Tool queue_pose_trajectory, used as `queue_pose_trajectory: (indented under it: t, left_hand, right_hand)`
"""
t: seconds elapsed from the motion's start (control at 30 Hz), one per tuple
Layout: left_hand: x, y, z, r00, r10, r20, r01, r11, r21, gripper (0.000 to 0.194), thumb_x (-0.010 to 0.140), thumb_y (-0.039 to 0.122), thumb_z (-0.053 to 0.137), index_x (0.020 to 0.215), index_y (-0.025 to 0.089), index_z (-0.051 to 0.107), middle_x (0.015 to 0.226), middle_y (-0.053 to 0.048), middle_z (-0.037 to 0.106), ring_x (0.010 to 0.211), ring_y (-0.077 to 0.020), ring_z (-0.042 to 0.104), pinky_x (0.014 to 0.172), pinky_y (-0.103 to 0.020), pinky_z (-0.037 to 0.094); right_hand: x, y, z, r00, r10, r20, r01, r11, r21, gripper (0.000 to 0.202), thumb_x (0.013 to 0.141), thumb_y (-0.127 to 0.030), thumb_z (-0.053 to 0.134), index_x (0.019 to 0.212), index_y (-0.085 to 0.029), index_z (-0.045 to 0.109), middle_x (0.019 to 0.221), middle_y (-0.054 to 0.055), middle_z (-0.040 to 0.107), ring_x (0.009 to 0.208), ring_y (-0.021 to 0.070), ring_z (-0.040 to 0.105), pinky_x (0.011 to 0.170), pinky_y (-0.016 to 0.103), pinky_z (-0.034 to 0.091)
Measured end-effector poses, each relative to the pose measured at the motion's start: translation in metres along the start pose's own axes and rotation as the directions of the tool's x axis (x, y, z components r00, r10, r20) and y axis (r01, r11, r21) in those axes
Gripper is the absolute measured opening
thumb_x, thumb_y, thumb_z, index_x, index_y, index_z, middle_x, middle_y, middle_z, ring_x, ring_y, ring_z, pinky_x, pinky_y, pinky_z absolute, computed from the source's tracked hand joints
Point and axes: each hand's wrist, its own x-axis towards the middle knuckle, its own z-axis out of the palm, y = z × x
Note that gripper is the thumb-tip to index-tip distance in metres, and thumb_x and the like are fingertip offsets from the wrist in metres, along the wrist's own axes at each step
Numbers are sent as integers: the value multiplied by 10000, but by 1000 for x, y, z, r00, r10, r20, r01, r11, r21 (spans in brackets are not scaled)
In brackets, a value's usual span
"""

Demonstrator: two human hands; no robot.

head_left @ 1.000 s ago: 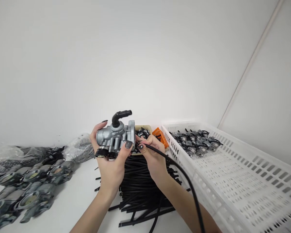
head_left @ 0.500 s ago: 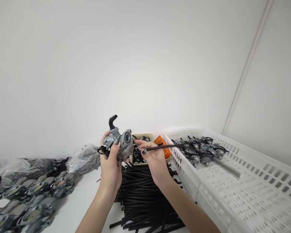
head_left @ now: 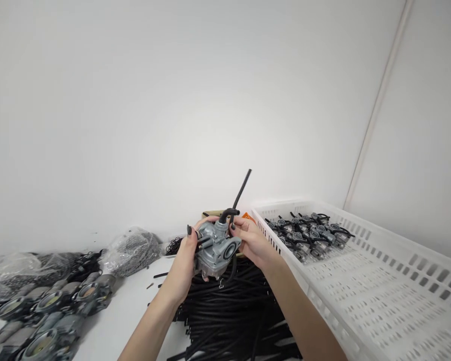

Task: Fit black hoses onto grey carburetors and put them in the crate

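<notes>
My left hand (head_left: 185, 260) is wrapped round a grey metal carburetor (head_left: 214, 249), holding it above a pile of black hoses (head_left: 233, 311). A bent black rubber elbow (head_left: 228, 213) sticks up from the carburetor's top, and its round flange opening faces me. At the carburetor's right side, my right hand (head_left: 253, 240) pinches a thin black hose (head_left: 243, 189), whose free end points up and to the right. Part of a dark hose also curves below the flange. My right fingertips are partly hidden behind the carburetor.
A white slotted crate (head_left: 379, 306) on the right holds several carburetors (head_left: 311, 233) with hoses. More carburetors (head_left: 48, 311) lie at the left, near plastic bags of small parts (head_left: 130, 249). A beige bin (head_left: 210, 214) and an orange basket (head_left: 247, 216) stand behind my hands.
The carburetor has moved right and down and been turned in my left hand. The hose in my right hand has swung from pointing right to pointing up, now close against the carburetor.
</notes>
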Motion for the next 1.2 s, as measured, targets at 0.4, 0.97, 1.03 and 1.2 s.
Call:
queue_pose_trajectory:
  t: [0.4,0.97,1.03,1.2]
  left_hand:
    - [-3,-3,-1,978,152,144,-209,677,706,447,1027,514,306,1229,299,641,641,5,622,607,-237,590,632,-310,407]
    - [24,-17,-39,864,447,-233,-153,674,723,589,1026,588,178,1262,229,581,547,36,489,463,-183,446,539,-285,325]
    - [22,-9,-46,812,488,-320,-137,693,708,625,1021,607,145,1277,225,567,548,42,452,449,-167,400,509,-282,289]
    - [13,9,-52,696,574,-431,-125,688,715,631,1019,627,157,1223,237,610,595,33,464,461,-129,371,489,-263,274]
  right_hand:
    - [-16,-38,-29,942,-206,267,336,644,-688,134,915,-290,664,919,-229,783,900,54,752,836,216,693,754,316,546]
    - [-28,42,60,557,-707,436,465,-170,-869,226,998,-126,518,1162,-109,673,781,89,731,695,207,659,680,327,569]
    - [-24,57,62,534,-737,415,475,-144,-868,209,997,-111,516,1132,-118,676,744,67,712,669,194,638,654,316,564]
    - [-26,70,65,584,-714,386,498,-61,-865,235,964,-67,491,1074,-140,686,806,85,728,725,203,640,679,338,560]
